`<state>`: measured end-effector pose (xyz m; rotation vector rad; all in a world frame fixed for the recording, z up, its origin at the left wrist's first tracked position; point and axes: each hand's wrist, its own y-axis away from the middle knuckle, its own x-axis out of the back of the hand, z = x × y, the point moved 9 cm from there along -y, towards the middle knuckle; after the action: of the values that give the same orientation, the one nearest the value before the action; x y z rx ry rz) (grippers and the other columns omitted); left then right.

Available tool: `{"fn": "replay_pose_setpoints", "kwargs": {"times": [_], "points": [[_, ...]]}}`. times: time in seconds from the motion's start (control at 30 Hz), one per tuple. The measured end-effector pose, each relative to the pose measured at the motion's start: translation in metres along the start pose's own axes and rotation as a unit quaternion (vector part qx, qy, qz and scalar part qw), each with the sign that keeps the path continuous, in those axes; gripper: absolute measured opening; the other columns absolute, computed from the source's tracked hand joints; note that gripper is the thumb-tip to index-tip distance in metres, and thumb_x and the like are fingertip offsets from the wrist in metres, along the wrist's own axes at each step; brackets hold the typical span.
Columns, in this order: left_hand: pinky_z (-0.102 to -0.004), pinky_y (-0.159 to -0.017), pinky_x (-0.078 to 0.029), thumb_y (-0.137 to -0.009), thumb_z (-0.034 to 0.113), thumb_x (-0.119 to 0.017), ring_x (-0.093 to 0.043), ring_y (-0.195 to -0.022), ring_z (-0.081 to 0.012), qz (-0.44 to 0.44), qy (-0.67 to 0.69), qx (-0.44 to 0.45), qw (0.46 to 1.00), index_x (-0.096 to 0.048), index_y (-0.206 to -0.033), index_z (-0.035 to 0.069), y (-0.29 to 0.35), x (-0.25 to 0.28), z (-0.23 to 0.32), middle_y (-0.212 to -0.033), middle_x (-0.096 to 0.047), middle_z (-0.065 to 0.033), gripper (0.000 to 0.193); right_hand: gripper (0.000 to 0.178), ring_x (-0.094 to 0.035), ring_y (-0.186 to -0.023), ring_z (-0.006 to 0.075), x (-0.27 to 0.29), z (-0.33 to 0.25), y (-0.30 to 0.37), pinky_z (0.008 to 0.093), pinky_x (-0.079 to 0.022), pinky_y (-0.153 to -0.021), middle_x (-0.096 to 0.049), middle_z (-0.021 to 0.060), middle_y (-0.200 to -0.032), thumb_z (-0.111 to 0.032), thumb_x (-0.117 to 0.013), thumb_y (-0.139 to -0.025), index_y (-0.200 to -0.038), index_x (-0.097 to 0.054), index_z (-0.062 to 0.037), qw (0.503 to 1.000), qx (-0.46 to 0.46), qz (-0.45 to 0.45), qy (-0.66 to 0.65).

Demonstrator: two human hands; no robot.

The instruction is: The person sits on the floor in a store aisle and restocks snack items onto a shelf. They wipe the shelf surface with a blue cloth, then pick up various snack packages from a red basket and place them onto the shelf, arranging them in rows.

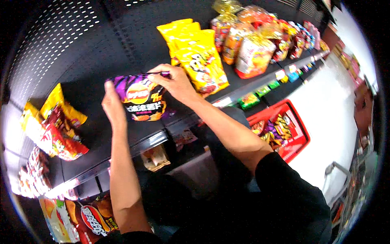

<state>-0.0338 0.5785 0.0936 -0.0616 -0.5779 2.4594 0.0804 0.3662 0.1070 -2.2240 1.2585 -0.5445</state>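
Overhead, the dark perforated shelf unit point(73, 49) fills most of the view, its bare stretch of shelf running from nine o'clock toward two o'clock. A red shopping basket point(302, 136) sits on the floor at about four o'clock, loaded with more snack packets. Yellow chip bags point(199, 57) stand at one o'clock on the shelf, and a red and yellow cluster of packets point(57, 130) lies at nine o'clock. Between them, near the centre, is the purple chip bag point(140, 97), held upright against the shelf back with its long axis running roughly left to right. Both hands are clamped on it: the left hand point(113, 106) grips its left edge, fingers closed round the side, and the right hand point(175, 83) pinches the top right corner from above. Neither hand is nearer; the bag lies directly between them, touching both.
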Motion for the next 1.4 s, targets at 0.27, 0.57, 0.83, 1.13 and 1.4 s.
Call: {"fn": "replay_pose_setpoints", "kwargs": {"times": [0.27, 0.57, 0.83, 1.13, 1.4], "points": [[-0.0227, -0.061, -0.044, -0.103, 0.052, -0.037, -0.054, -0.063, -0.0092, -0.1, 0.056, 0.01, 0.993, -0.07, -0.11, -0.001, 0.009, -0.024, 0.018, -0.071, -0.056, 0.0004, 0.064, 0.017, -0.064, -0.085, 0.0088, 0.147, -0.102, 0.061, 0.0259, -0.05, -0.077, -0.072, 0.004, -0.09, -0.018, -0.072, -0.089, -0.094, -0.073, -0.0017, 0.99, 0.036, 0.132, 0.033], [-0.0196, -0.064, -0.044, -0.105, 0.046, -0.039, -0.053, -0.067, -0.0049, -0.137, 0.031, 0.011, 0.99, -0.071, -0.112, 0.002, 0.001, -0.022, -0.015, -0.075, -0.057, 0.0035, 0.055, 0.021, -0.058, -0.08, 0.0058, 0.363, -0.145, 0.22, 0.0206, -0.046, -0.073, -0.067, -0.0007, -0.088, -0.02, -0.066, -0.095, -0.106, -0.071, -0.0027, 0.907, -0.149, 0.353, 0.173], [-0.0186, -0.06, -0.043, -0.105, 0.045, -0.041, -0.053, -0.064, -0.0045, -0.15, -0.006, 0.008, 0.989, -0.072, -0.112, 0.004, 0.001, -0.035, -0.033, -0.072, -0.057, 0.0052, 0.052, 0.023, -0.059, -0.078, 0.0086, 0.524, -0.093, 0.391, 0.0246, -0.048, -0.072, -0.068, 0.0031, -0.085, -0.02, -0.068, -0.093, -0.103, -0.071, 0.0011, 0.813, -0.175, 0.484, 0.272], [-0.019, -0.061, -0.044, -0.104, 0.046, -0.041, -0.054, -0.065, -0.0046, -0.154, -0.004, 0.048, 0.987, -0.072, -0.111, 0.005, 0.005, -0.033, -0.055, -0.072, -0.058, 0.0055, 0.052, 0.023, -0.064, -0.075, 0.0111, 0.599, -0.027, 0.481, 0.024, -0.05, -0.065, -0.071, 0.0056, -0.085, -0.017, -0.068, -0.094, -0.106, -0.069, 0.0015, 0.778, -0.217, 0.511, 0.293], [-0.0199, -0.063, -0.045, -0.104, 0.047, -0.041, -0.056, -0.067, -0.0043, -0.143, -0.029, 0.069, 0.987, -0.072, -0.111, 0.005, 0.019, -0.04, -0.051, -0.073, -0.059, 0.0058, 0.052, 0.03, -0.067, -0.097, 0.0229, 0.59, -0.017, 0.511, 0.0326, -0.052, -0.082, -0.071, 0.0161, -0.105, -0.009, -0.06, -0.093, -0.12, -0.064, 0.0025, 0.676, -0.345, 0.469, 0.45]]}}
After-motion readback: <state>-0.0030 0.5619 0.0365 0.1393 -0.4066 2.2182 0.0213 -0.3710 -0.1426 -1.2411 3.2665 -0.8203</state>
